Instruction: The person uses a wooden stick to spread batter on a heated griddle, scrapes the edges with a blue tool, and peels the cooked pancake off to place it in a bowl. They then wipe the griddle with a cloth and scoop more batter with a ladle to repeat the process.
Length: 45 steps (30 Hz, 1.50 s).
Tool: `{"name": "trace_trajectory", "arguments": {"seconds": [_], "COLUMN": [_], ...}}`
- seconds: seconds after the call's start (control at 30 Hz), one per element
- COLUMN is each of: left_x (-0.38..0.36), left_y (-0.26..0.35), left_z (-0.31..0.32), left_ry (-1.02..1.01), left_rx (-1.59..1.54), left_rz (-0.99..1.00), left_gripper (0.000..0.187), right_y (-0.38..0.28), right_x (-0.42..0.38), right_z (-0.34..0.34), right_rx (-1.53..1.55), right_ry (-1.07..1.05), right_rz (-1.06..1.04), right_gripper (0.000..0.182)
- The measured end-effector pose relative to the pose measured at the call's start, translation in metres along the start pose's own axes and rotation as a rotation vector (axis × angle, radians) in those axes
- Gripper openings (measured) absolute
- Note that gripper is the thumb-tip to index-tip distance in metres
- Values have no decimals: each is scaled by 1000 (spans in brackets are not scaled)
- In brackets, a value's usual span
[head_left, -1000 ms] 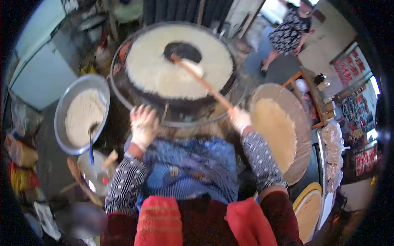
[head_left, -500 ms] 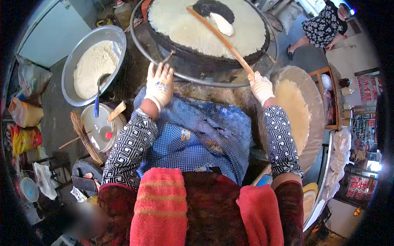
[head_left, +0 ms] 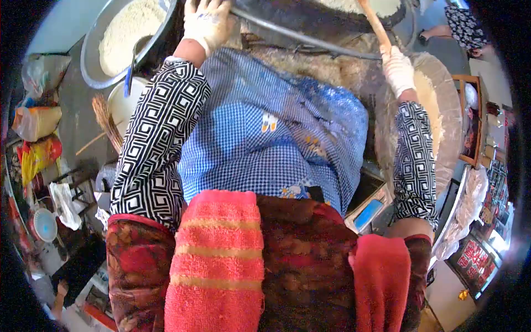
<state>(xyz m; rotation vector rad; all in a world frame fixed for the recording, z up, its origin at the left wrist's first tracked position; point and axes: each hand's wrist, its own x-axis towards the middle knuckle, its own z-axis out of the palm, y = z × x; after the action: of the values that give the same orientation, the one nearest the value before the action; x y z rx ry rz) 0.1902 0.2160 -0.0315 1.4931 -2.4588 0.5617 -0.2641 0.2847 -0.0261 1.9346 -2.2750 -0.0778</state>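
Wide gap running between the left hand [head_left: 208, 26] and the right hand [head_left: 397, 73], over the stained ledge [head_left: 315, 66]; the apron [head_left: 260, 138] is bulging up along its near side. Metal hoop [head_left: 310, 42] is curving across the far side, fencing off the griddle [head_left: 332, 21]. Wooden stick [head_left: 376, 25] is slanting over the griddle's right part. Basin [head_left: 90, 65] is crowding the left hand's outer side, blue ladle handle [head_left: 128, 82] jutting past its rim. Plastic-covered round tray [head_left: 451, 119] is hemming in the right hand's outer side.
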Motion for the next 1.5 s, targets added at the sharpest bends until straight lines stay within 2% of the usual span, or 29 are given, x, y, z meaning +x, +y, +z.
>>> {"name": "trace_trajectory", "arguments": {"seconds": [0.03, 0.07, 0.1, 0.17, 0.2, 0.27, 0.33, 0.4, 0.5, 0.6, 0.73, 0.77, 0.8, 0.83, 0.87, 0.9, 0.93, 0.97, 1.03, 1.1, 1.13, 1.2, 1.23, 1.3, 1.37, 1.4, 1.43, 1.47, 1.5], "left_x": [0, 3, -4, -12, -16, -21, -21, -18, -15, -9, -5, 1, -3, -3, -4, -4, 0, 5, 1, 12, 14, 31, 26, 29, 10, -4, -9, -12, -20], "left_y": [12, 24, 37, 53, 58, 54, 51, 44, 36, 30, 15, 11, 1, -3, -9, -15, -12, -13, -24, -35, -50, -52, -61, -38, -10, 4, 34, 59, 72], "left_z": [-21, -30, -24, -14, -3, 7, 7, 4, 1, -7, -8, -15, 43, 32, 46, 48, 27, 5, 34, 26, 44, 19, 44, 10, 16, 34, 8, -11, -7], "left_ry": [101, -105, -14, -83, 42, 55, 56, 41, -4, -105, -38, -17, 89, 63, 72, -7, -128, -250, -155, -200, -191, -404, -273, -251, -81, 43, -21, -183, -245], "left_rx": [-68, -210, -229, -195, -133, -115, -111, -141, -140, -150, -179, -224, -146, -130, -145, -136, -131, -139, -74, -54, -44, -75, 6, 12, -180, -231, -292, -253, -259], "left_rz": [51, 63, 124, 148, 134, 104, 81, 67, 35, -40, -79, -75, -105, -47, -56, -83, -147, -183, -203, -243, -228, -284, -275, -268, -88, 3, 32, 30, 36], "left_gripper": [33, 37, 40, 47, 46, 47, 47, 46, 43, 46, 48, 49, 49, 50, 52, 53, 54, 56, 53, 52, 50, 47, 45, 43, 41, 41, 39, 42, 54], "right_y": [1, 4, 9, 15, 10, -3, -9, -4, -22, -21, -13, -20, -29, -30, -35, -25, -18, -12, -17, -36, -42, -30, -23, -18, -29, -31, -28, -26, -18], "right_x": [-2, -2, 0, 4, 3, -4, -10, -2, -4, -9, -3, -4, -11, -22, -26, -19, -18, -13, -6, -11, -12, -18, -15, -2, 6, 6, 3, 0, 6], "right_z": [5, 8, 11, 10, 5, -8, -7, -14, -35, -30, -38, -43, -53, -54, -66, -34, -16, -17, -27, -61, -71, -51, -48, -53, -48, -48, -49, -49, -35], "right_rx": [-58, -33, -11, -12, 50, 132, 35, 104, 221, 201, 204, 126, 76, 129, 182, 183, 214, 200, 219, 334, 419, 449, 460, 422, 385, 495, 597, 375, 409], "right_ry": [30, 11, -8, 20, 35, 107, 23, -41, 38, 21, 74, 22, 93, 136, 8, -77, 0, -29, -77, -141, -200, -127, -108, -102, -71, -103, -139, -93, -145], "right_rz": [-36, -2, 36, 99, 44, -63, 3, 187, 97, 65, 113, 73, 25, -78, -54, 39, 146, 200, 215, 189, 179, 156, 210, 235, 189, 181, 171, 83, 152], "right_gripper": [45, 45, 45, 47, 47, 48, 47, 45, 39, 39, 36, 31, 27, 26, 30, 36, 36, 37, 39, 42, 40, 33, 30, 29, 32, 32, 32, 33, 34]}}
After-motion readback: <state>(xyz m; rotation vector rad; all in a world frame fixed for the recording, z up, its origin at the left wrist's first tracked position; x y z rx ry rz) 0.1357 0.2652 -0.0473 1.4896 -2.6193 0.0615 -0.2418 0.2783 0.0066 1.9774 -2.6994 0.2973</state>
